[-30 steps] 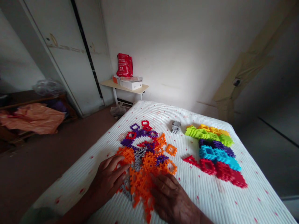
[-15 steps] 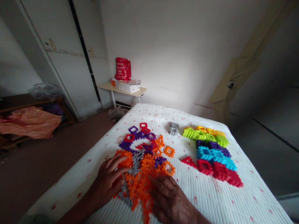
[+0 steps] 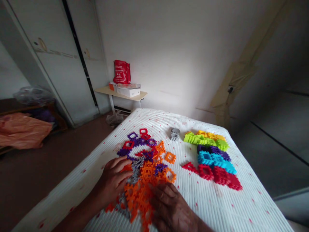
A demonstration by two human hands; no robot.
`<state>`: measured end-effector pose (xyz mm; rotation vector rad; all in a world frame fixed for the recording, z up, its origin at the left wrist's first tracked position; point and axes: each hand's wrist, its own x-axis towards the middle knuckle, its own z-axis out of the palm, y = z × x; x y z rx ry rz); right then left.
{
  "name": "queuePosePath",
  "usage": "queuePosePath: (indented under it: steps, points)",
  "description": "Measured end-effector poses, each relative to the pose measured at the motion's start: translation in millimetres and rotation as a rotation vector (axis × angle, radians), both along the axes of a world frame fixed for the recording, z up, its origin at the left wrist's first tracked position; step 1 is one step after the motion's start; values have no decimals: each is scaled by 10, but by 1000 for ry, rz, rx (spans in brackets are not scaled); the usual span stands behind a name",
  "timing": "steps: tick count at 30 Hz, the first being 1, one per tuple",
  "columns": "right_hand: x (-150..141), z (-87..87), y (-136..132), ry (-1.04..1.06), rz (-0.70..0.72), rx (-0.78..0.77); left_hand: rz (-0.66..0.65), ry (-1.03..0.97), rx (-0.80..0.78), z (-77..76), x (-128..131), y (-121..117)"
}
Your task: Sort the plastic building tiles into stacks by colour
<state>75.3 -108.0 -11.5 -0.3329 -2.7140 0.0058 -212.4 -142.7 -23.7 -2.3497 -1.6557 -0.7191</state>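
Observation:
A loose pile of toothed plastic building pieces lies in front of me on the bed. Orange interlocking pieces (image 3: 141, 193) are nearest, with grey pieces (image 3: 137, 169) among them and purple pieces (image 3: 142, 141) toward the far side. My left hand (image 3: 116, 180) rests over the pile's left edge, fingers stretched and slightly apart, covering part of an orange piece. From the right, my right hand (image 3: 171, 206) lays its loosely bent fingers against the orange pieces; its fingertips are partly blurred. I see no piece gripped in either hand.
Sorted rows stand at the right: yellow pieces (image 3: 210, 135), lime green pieces (image 3: 202, 140), blue pieces (image 3: 214, 161) and red pieces (image 3: 220, 175). A small grey stack (image 3: 175, 134) sits apart. Beyond the bed, a side table (image 3: 103, 90) holds a red bag (image 3: 122, 71) and boxes.
The whole view has shifted, so the bed and pieces appear farther left. My left hand now covers more of the orange piece at the pile's left edge. Both hands stay at the pile.

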Motion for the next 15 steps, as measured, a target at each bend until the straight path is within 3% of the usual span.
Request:
queuePosePath:
  steps: [7,15]
  points:
    - [-2,-187,20,1,-31,8,-31,67,-85,127,200,174]
    - [-22,-305,46,33,-33,37,-81,96,-94,135,175,243]
